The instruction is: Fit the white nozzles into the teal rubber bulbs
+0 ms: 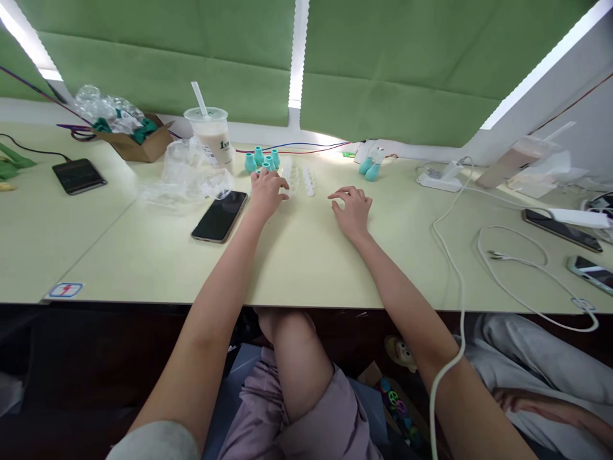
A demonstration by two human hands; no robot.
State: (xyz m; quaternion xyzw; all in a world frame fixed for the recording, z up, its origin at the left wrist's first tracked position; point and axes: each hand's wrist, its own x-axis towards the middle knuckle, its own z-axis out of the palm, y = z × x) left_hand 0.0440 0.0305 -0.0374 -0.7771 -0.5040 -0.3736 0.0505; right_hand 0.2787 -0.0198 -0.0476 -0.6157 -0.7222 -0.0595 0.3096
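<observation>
"What's the left hand gripping?"
"Can't tell; its own fingers hide that. Teal vase-shaped pieces cluster just beyond it, and white scalloped strips lie beside it, on the side toward the right hand."
"And that one's grip?"
"Released, fingers loosely bent. Two teal bulb-shaped pieces sit beyond it, slightly rightward."
"The black smartphone?"
"Left of the left hand, nearer the body."

at eleven o'clock the turquoise pieces looked smooth, matt plastic; at nine, a phone had a glossy screen. at ten, crinkled plastic film lay by a matt cardboard box. at twelve, green blinds looked matt cloth.
</observation>
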